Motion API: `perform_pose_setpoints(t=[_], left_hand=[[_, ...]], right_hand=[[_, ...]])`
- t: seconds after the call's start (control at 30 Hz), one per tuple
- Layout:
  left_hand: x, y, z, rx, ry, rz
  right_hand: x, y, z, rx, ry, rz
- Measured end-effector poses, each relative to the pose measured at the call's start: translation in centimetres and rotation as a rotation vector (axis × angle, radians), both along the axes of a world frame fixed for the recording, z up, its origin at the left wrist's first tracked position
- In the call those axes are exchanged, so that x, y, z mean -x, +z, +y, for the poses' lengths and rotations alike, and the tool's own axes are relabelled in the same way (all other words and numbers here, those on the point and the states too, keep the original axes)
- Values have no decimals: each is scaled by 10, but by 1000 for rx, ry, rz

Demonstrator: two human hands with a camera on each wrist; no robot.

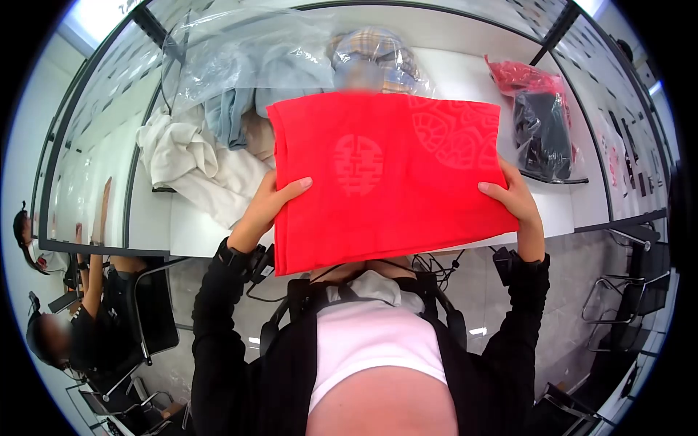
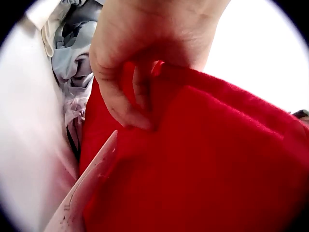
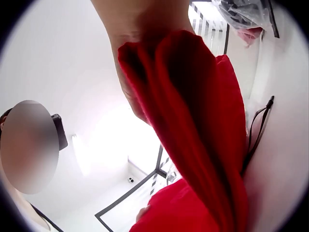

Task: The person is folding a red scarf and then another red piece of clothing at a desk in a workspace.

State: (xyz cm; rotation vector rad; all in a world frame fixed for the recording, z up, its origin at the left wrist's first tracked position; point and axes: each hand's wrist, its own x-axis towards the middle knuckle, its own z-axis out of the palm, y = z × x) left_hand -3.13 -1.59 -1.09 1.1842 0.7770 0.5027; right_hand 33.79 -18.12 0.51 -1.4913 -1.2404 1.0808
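A folded red cloth (image 1: 378, 211) with a round double-happiness emblem and a patterned corner is held up over the table's near edge. My left hand (image 1: 263, 207) grips its left side, thumb lying on the front face. On the opposite side my right hand (image 1: 518, 200) pinches it the same way, thumb in front and fingers behind. In the left wrist view, fingers (image 2: 128, 108) curl over the cloth's edge, and a pale pointed flat piece (image 2: 91, 181) lies against the red fabric. Stacked fold layers (image 3: 188, 111) of the cloth hang beneath the hand in the right wrist view.
Behind the cloth, a white garment (image 1: 182, 149), blue-grey clothing (image 1: 229, 120) and a plaid item (image 1: 374, 51) in clear plastic lie on the white table (image 1: 196, 229). A bagged dark item (image 1: 542, 131) stands at right. Another person (image 1: 87, 334) sits at left; chairs (image 1: 618, 294) stand right.
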Motion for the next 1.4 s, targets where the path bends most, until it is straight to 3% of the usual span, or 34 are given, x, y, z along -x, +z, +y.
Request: perform_pose_setpoints(t=[0.27, 0.4, 0.47, 0.57, 0.63, 0.77, 0.87, 0.9, 0.97, 1.07, 1.17, 1.4], left_hand=[[12, -14, -2, 212, 92, -182], [5, -13, 0, 300, 118, -118], [8, 1, 4, 202, 122, -129], [43, 9, 6, -768, 165, -122], [45, 40, 10, -638, 161, -257], [-37, 156, -5, 93, 20, -387], [-88, 195, -18, 317, -103, -313], [-100, 196, -21, 335, -138, -289], [-121, 181, -22, 328, -204, -256], [-141, 132, -21, 231, -282, -282], [-149, 86, -16, 186, -322, -264], [-76, 23, -11, 230, -76, -186]], right_hand=[[-24, -26, -5, 253, -285, 165], [-18, -33, 0, 191, -343, 170], [-14, -31, 3, 173, -361, 105], [11, -20, 7, 146, -189, 188], [32, -34, 15, 166, -114, 142], [91, -29, 26, 166, 488, 455], [98, -12, 19, 271, 739, 263], [90, -13, 14, 32, 767, 135], [75, -24, 8, 180, 591, 235], [55, -18, -24, -51, 255, -113], [31, -26, -43, 239, 71, 202], [8, -44, -61, 287, 10, 229]])
